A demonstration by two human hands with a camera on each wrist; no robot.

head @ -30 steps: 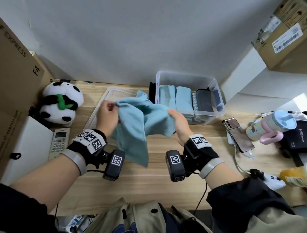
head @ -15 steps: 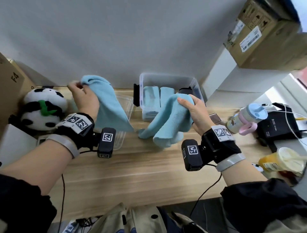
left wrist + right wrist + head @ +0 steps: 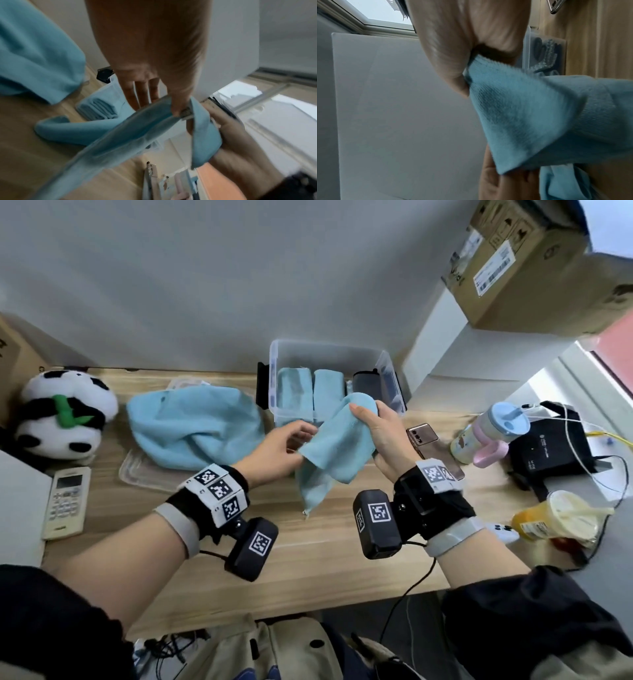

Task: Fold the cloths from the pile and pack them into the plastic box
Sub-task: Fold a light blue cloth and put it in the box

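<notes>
Cloth (image 3: 337,440) hung between both hands above the counter (image 3: 308,559) — right hand (image 3: 383,433) gripping its top, left hand (image 3: 281,450) pinching an edge with thumb and fingers (image 3: 137,94).

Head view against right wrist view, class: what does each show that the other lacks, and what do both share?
Only the head view shows the plush panda, the white remote control and the loose light blue cloth lying on the clear lid. Only the right wrist view shows a window. Both show the right hand gripping a light blue cloth by the clear plastic box.
</notes>
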